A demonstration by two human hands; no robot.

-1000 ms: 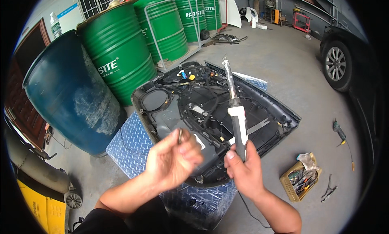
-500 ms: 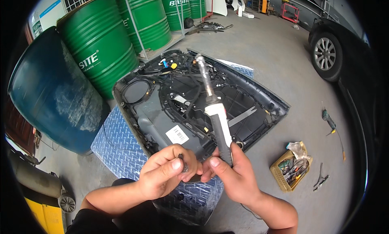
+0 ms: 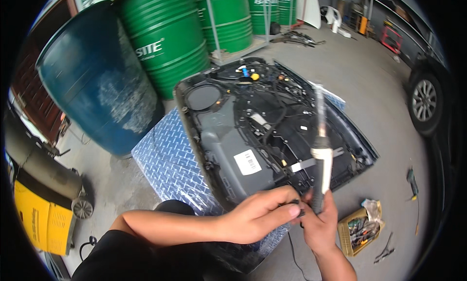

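Note:
My right hand (image 3: pixel 322 227) is wrapped round the grip of a corded hot-air gun (image 3: pixel 323 166), black and white with a long metal barrel pointing up and away from me. Close beside the grip, my left hand (image 3: pixel 262 217) pinches a small dark piece (image 3: pixel 298 206) between thumb and fingers; most of it is hidden, so its kind does not show. Beyond both hands lies a dark car door panel (image 3: pixel 221 157), its inner side up, with wiring, clips, a round speaker opening and a white label. A flat grey strip (image 3: pixel 309 162) rests on the panel behind the gun.
Under the panel is a blue-and-white patterned board (image 3: pixel 163 154). Drums, one blue (image 3: pixel 92 81) and several green (image 3: pixel 163 38), stand at the far left. To the right are a tool basket (image 3: pixel 348 237), a green corded tool (image 3: pixel 412 184) and a car wheel (image 3: pixel 424 101). A power cord (image 3: pixel 294 252) hangs below my hands.
The view has swung left, so the scene sits further right. My left hand has come closer to the gun's grip with the small dark piece. Both hands keep their hold.

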